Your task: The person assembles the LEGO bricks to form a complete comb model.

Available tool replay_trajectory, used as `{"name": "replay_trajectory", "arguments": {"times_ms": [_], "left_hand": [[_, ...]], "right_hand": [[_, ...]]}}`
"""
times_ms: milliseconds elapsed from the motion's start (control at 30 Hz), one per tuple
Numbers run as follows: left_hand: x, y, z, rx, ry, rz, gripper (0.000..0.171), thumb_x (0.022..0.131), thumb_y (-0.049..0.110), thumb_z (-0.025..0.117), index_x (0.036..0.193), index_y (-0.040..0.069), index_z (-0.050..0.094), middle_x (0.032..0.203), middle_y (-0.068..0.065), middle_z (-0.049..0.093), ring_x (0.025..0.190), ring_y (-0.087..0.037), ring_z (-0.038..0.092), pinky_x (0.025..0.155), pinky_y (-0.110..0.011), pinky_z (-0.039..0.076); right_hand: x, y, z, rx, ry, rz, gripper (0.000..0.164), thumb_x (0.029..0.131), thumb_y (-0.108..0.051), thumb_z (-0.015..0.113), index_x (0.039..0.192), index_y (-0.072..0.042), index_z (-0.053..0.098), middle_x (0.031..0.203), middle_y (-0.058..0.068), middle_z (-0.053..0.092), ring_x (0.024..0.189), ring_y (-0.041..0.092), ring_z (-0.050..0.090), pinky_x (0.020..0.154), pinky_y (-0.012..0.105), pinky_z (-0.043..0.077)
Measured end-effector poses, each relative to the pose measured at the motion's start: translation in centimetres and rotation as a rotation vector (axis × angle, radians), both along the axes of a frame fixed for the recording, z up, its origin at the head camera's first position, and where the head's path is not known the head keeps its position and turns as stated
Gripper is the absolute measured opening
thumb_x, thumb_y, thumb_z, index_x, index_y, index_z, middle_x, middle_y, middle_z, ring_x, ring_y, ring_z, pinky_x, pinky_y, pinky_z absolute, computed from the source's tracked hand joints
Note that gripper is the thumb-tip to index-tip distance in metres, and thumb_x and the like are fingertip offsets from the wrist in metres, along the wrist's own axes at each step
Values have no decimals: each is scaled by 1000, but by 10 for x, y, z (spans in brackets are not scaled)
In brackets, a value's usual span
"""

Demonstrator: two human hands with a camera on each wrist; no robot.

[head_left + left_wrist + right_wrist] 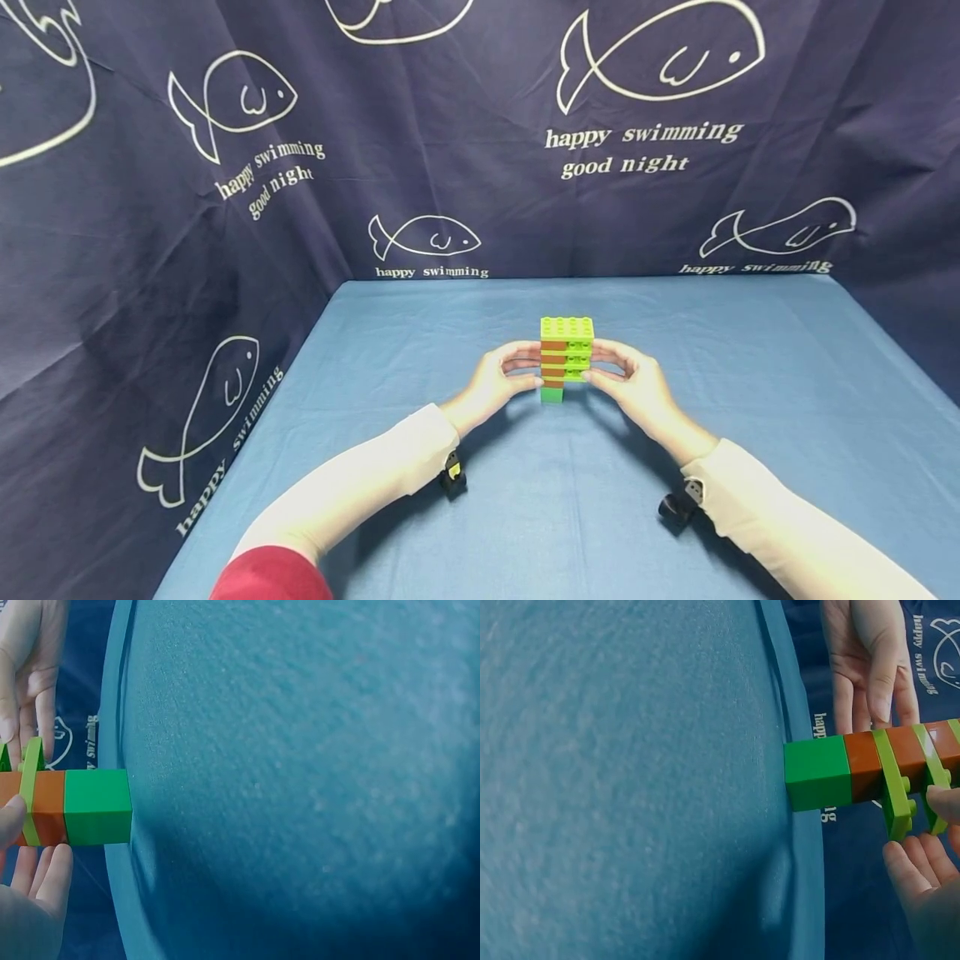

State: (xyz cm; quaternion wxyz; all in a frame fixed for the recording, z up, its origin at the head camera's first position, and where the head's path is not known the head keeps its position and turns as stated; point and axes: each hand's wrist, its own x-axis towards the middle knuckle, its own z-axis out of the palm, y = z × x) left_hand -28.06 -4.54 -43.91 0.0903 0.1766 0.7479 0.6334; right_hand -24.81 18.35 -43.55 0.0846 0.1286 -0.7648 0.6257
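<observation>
A tower of toy building blocks [552,367] stands upright between both hands. Orange-brown blocks [906,754] alternate with wider lime-green plates [566,327] that overhang to the right, and a darker green block [97,806] forms the bottom. My left hand [491,382] holds the tower's left side, thumb in front and fingers behind. On the other side, my right hand [641,392] holds the overhanging plates between thumb and fingers. Parts of the fingers are hidden behind the blocks. Whether the bottom block touches the table I cannot tell.
A blue cloth covers the table [570,517]. Dark fabric [517,100] printed with white fish and lettering hangs behind and at the left. Small black cameras [453,479] are worn at the wrists, below the pale sleeves [375,458].
</observation>
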Motion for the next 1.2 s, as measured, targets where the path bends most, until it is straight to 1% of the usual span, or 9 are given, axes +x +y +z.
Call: {"name": "replay_trajectory", "arguments": {"times_ms": [133,267,333,400,500,600,900,1067,1200], "left_hand": [[-1,2,-1,-6,25,23,49,81,-3,74,127,7,61,120,-14,67,112,-24,65,91,-27,55],[0,4,-3,-5,27,49,48,81,-3,74,126,7,62,118,-14,68,110,-25,66,89,-26,56],[0,5,-3,5,28,61,48,81,-4,74,126,6,62,117,-15,68,109,-26,66,88,-26,56],[0,5,-4,21,28,69,48,81,-5,73,126,6,62,116,-16,67,108,-27,66,87,-27,56],[1,6,-4,29,35,76,50,80,-5,74,127,6,61,115,-17,68,106,-26,67,86,-27,57],[1,7,-4,37,41,77,51,81,-2,74,129,7,60,114,-17,69,103,-24,68,84,-27,57],[-1,7,-1,77,58,61,48,84,4,74,129,9,62,113,-18,69,100,-24,69,86,-27,57],[-4,6,1,85,53,62,47,85,5,73,130,8,62,112,-19,70,96,-19,70,86,-27,57],[-9,5,1,131,14,47,47,85,3,72,131,5,60,113,-22,68,93,-17,70,87,-29,57]], "right_hand": [[-1,-2,-1,-10,-3,-11,45,83,2,73,124,10,57,116,27,63,97,-7,63,87,17,53],[-1,-3,-3,-24,-10,-22,45,82,3,73,124,11,57,112,12,68,97,-6,63,87,17,53],[0,-3,-3,-31,-11,-28,44,82,2,73,123,11,58,110,8,68,97,-6,63,87,17,53],[0,-3,-3,-21,-8,-37,43,83,-1,74,122,9,59,110,11,69,96,-7,62,86,15,53],[0,-3,-2,-18,2,-41,41,85,-4,73,122,7,61,113,22,68,96,-8,62,86,14,52],[0,-2,0,-13,7,-54,39,86,-8,73,122,5,62,113,28,66,95,-7,62,86,12,52],[-6,0,3,95,-50,-155,42,87,-20,74,124,-3,65,119,19,67,90,-14,59,88,6,44],[-9,2,4,62,-60,-71,49,84,-17,77,128,-2,61,116,23,67,93,-9,63,88,8,48],[-12,5,5,23,-87,0,58,81,-11,78,133,1,56,121,27,63,93,-8,65,85,14,53]]}}
